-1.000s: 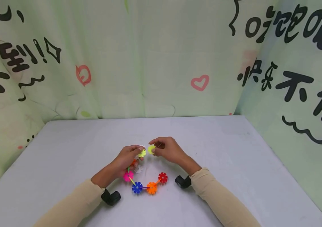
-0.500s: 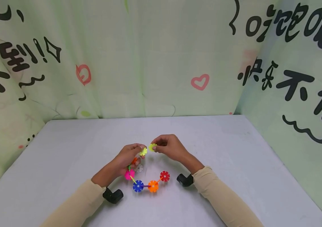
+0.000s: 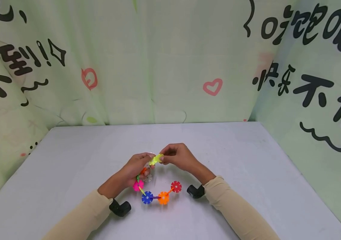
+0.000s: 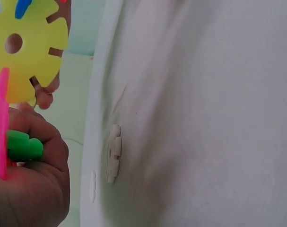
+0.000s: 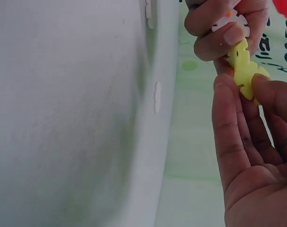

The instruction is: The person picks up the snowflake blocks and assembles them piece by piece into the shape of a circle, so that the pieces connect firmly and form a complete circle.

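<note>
A chain of notched plastic discs hangs from my left hand (image 3: 136, 167), whose fingers grip its upper end. There the right wrist view shows a white disc (image 5: 231, 22) and a yellow disc (image 5: 239, 53) joined to it. My right hand (image 3: 177, 156) pinches another yellow disc (image 5: 248, 78) between thumb and fingers, its edge against the first yellow one. The chain curves down through pink (image 3: 138, 185), blue (image 3: 147, 197) and orange discs (image 3: 163, 198) to a red disc (image 3: 176, 186). Fingers partly hide its upper part, with green (image 4: 24, 145) showing.
A loose white disc (image 4: 114, 153) lies on the white-covered table (image 3: 218, 150), with a second white disc (image 4: 93, 187) beyond it. Printed curtains (image 3: 170, 66) stand behind and beside the table. Black wrist mounts (image 3: 120, 208) sit on both sleeves.
My right hand has drawn its yellow disc leftward and slightly down, closing the gap to the left hand's yellow disc; the two discs now meet. The hanging chain has shifted slightly right.
</note>
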`<state>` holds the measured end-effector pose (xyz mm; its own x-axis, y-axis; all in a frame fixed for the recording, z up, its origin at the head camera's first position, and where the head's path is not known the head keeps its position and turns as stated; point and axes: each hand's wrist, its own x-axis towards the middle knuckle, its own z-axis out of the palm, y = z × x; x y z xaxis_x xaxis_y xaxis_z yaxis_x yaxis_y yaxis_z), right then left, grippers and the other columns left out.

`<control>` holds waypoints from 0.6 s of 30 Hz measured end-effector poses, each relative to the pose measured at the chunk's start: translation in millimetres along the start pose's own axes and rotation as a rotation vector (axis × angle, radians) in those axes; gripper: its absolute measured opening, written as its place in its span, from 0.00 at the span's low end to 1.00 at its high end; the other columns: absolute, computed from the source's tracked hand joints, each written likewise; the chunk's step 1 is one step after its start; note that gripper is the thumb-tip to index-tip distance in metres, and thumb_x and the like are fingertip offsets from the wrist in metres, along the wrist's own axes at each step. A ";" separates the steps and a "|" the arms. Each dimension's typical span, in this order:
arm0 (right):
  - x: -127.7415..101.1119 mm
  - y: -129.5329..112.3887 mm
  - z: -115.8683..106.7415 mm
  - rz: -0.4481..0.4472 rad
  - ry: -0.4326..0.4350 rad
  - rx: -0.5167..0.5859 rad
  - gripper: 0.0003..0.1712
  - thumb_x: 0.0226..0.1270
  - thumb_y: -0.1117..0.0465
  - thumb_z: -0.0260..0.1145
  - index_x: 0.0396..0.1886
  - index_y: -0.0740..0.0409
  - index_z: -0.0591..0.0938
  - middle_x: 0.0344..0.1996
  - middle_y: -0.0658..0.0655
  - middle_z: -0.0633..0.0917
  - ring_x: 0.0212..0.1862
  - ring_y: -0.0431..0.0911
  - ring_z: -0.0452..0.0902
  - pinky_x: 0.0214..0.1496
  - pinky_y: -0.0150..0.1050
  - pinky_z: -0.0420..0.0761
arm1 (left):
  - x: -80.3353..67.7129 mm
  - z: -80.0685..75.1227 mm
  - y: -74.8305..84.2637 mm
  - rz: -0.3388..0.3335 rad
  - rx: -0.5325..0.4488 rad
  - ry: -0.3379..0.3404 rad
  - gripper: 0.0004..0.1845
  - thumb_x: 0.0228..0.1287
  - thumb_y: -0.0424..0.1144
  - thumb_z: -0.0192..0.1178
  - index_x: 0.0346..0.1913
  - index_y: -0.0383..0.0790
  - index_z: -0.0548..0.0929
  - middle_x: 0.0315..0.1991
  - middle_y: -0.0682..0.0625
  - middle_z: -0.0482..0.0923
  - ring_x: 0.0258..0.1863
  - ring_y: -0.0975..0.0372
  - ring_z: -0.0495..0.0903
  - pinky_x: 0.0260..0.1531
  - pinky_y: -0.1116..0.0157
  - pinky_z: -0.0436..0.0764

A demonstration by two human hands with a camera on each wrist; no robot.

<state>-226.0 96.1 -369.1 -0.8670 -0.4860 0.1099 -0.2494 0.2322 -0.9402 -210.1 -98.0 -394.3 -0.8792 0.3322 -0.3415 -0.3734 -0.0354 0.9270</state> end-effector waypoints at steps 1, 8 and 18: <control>1.2 4.4 0.0 0.008 0.002 -0.011 0.06 0.54 0.68 0.64 0.33 0.65 0.80 0.29 0.60 0.80 0.33 0.54 0.79 0.37 0.47 0.76 | 0.7 0.0 0.2 0.002 -0.007 0.004 0.18 0.65 0.46 0.47 0.53 0.40 0.69 0.28 0.46 0.72 0.11 0.64 0.62 0.09 0.73 0.62; 3.9 16.9 0.1 0.015 0.023 -0.124 0.02 0.54 0.66 0.64 0.29 0.59 0.82 0.25 0.53 0.82 0.31 0.50 0.79 0.36 0.45 0.77 | 5.7 3.1 3.4 0.022 0.072 0.059 0.16 0.64 0.45 0.49 0.50 0.39 0.71 0.27 0.46 0.72 0.10 0.63 0.60 0.08 0.72 0.60; 5.9 14.8 4.1 -0.063 0.030 -0.061 0.02 0.53 0.66 0.65 0.27 0.61 0.82 0.24 0.54 0.83 0.29 0.50 0.80 0.35 0.47 0.77 | 5.9 1.3 3.8 0.025 0.058 0.065 0.17 0.65 0.43 0.48 0.51 0.36 0.70 0.26 0.46 0.72 0.11 0.63 0.60 0.09 0.73 0.60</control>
<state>-233.0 93.2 -383.7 -0.8612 -0.4757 0.1790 -0.3288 0.2530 -0.9099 -216.4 -94.9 -392.5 -0.9060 0.2700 -0.3259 -0.3351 0.0128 0.9421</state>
